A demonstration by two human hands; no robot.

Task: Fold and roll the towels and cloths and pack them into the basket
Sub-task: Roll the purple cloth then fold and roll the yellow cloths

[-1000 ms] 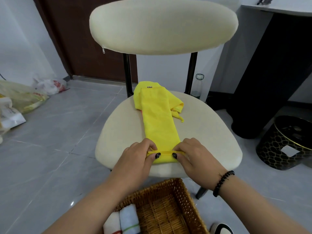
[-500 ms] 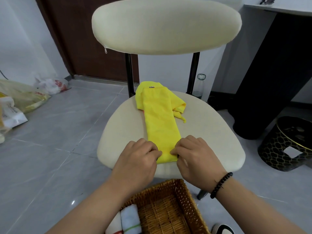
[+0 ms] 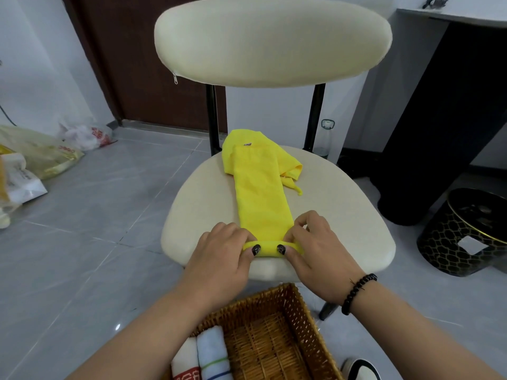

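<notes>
The yellow cloth point(image 3: 262, 198) lies as a long folded strip on the chair seat point(image 3: 197, 204), its near end rolled. The left hand point(image 3: 222, 259) and right hand point(image 3: 319, 248) each pinch that roll. The basket point(image 3: 299, 311) below holds two rolled towels point(image 3: 203, 357).

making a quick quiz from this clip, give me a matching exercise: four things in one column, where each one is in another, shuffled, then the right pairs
Things:
1. yellow cloth
2. rolled white towels
3. beaded bracelet
4. plastic bags

Places:
A. on the floor by the left wall
B. on the chair seat, its near end being rolled by both hands
C. in the wicker basket, at its left side
D. around the right wrist

Pairs: 1-B, 2-C, 3-D, 4-A

The left hand and right hand each pinch the roll, thumbs on its near side.
</notes>
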